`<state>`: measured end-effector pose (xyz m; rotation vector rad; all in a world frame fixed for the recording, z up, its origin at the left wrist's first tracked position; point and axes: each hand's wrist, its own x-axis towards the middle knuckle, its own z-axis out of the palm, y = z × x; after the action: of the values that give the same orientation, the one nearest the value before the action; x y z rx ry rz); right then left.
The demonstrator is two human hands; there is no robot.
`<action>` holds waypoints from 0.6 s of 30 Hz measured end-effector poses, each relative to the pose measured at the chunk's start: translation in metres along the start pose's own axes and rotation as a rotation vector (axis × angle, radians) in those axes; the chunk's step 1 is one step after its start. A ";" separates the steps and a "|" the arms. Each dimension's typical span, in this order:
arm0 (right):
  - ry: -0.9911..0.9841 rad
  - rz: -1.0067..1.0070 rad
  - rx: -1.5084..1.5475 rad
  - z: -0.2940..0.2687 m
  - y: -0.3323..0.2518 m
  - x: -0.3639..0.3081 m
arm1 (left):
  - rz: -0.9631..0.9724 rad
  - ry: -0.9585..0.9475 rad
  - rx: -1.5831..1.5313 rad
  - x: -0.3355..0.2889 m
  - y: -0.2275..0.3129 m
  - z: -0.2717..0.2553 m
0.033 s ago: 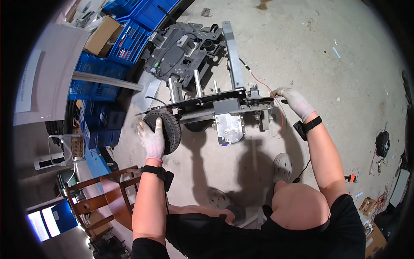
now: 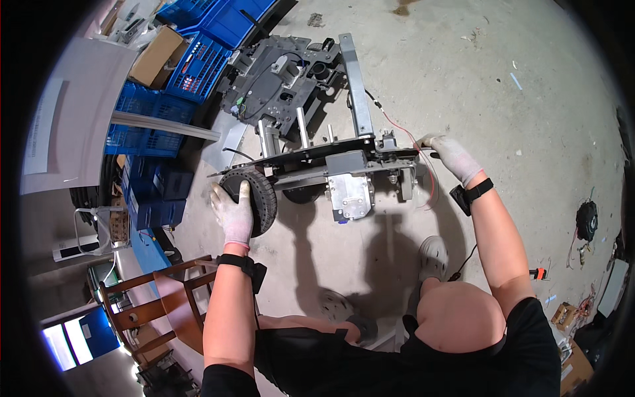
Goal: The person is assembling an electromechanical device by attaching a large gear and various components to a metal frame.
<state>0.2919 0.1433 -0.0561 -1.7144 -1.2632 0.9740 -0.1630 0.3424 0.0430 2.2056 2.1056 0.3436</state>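
My gloved left hand (image 2: 234,215) grips a black rubber-tyred wheel (image 2: 264,200) at the left end of a wheeled metal frame (image 2: 301,178). Its thumb lies over the wheel's face and the fingers curl at the outer side. At the frame's right end, my gloved right hand (image 2: 454,156) has its fingers bent round the end of a bar, partly hidden. A silver motor housing (image 2: 351,197) hangs at the frame's middle, with a second dark wheel partly hidden behind. Upright metal posts (image 2: 303,127) and a long grey beam (image 2: 357,86) rise from the far side. A thin red wire (image 2: 399,124) loops near my right hand.
A dark machine base (image 2: 274,86) lies on the concrete floor beyond the frame. Blue crates (image 2: 198,63) and dark blue bins (image 2: 155,192) line the left, above a wooden chair (image 2: 178,304). A round black part (image 2: 587,220) and loose scraps lie at the right.
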 end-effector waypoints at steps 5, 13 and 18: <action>-0.002 0.000 -0.230 0.007 -0.010 0.006 | 0.035 0.028 0.041 0.022 0.007 0.001; -0.047 0.021 -0.141 0.054 -0.048 -0.089 | 0.226 0.144 -0.022 0.042 -0.005 0.005; -0.311 -0.047 -0.031 0.075 -0.047 -0.132 | 0.389 0.100 -0.106 0.050 -0.016 0.002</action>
<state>0.1787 0.0354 -0.0263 -1.5904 -1.5159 1.2336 -0.1766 0.3927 0.0436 2.5714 1.6402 0.5848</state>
